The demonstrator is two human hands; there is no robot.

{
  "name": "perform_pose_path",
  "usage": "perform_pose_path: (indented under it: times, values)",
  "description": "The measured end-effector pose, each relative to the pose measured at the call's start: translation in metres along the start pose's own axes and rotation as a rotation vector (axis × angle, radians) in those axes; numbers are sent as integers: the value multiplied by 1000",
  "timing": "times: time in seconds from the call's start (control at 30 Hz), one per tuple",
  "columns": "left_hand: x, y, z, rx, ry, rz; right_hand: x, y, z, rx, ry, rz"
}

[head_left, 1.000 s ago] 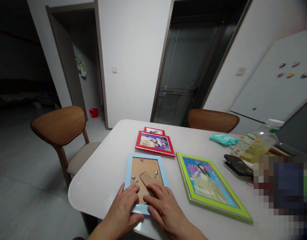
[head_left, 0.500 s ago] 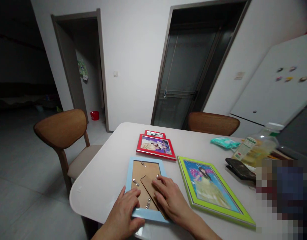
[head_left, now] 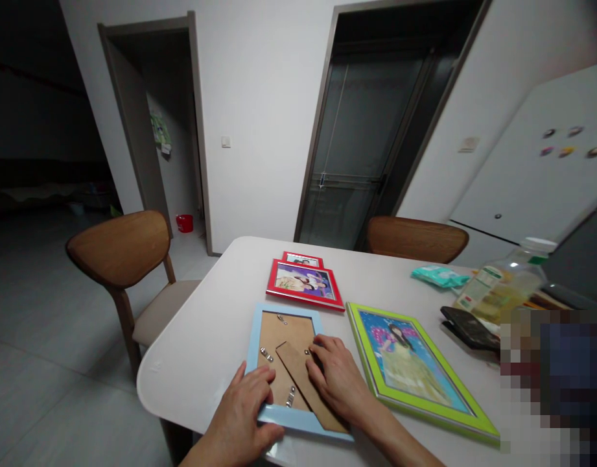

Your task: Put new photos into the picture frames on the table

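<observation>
A light blue frame [head_left: 252, 342] lies face down near the table's front edge, its brown backing [head_left: 288, 329] facing up with small metal clips. A brown stand flap [head_left: 303, 383] runs diagonally across the backing. My left hand [head_left: 242, 412] rests on the frame's lower left corner, thumb and fingers apart. At the frame's right side is my right hand [head_left: 339, 383], its fingers bent at the clip there; whether they grip it is hard to see. To the right lies a green frame [head_left: 369, 363] with a picture of a figure in a yellow dress.
Two red frames [head_left: 305, 300] lie behind the blue one. A teal packet [head_left: 439, 276], a large bottle [head_left: 502, 285] and a black object [head_left: 468, 328] are on the right. Wooden chairs [head_left: 120, 250] stand at the left and behind the table [head_left: 196, 324].
My right hand has shifted slightly right and uncovered more of the stand flap and the frame's lower right part. My left hand stays at the lower left corner.
</observation>
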State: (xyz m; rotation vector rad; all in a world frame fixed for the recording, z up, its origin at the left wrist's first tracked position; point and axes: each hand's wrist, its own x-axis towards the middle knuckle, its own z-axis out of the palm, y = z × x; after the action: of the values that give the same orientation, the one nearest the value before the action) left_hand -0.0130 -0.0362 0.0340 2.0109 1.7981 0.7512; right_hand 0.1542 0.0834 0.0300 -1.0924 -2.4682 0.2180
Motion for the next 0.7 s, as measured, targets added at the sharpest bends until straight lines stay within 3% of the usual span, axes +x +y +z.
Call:
perform_pose_path:
  times: [0.27,0.4,0.53,0.6,0.7]
  values:
    - [0,-4,2,-78,67,39,26,-46,19,74,-161,-192]
    - [-1,-6,4,-92,88,52,32,-49,31,13,-185,-248]
    - [-1,-5,4,-100,96,41,26,-49,29,29,-186,-325]
    - [-2,-5,4,-113,90,36,28,-47,26,80,-190,-324]
    - [-4,-8,6,-126,88,35,43,-38,23,132,-155,-151]
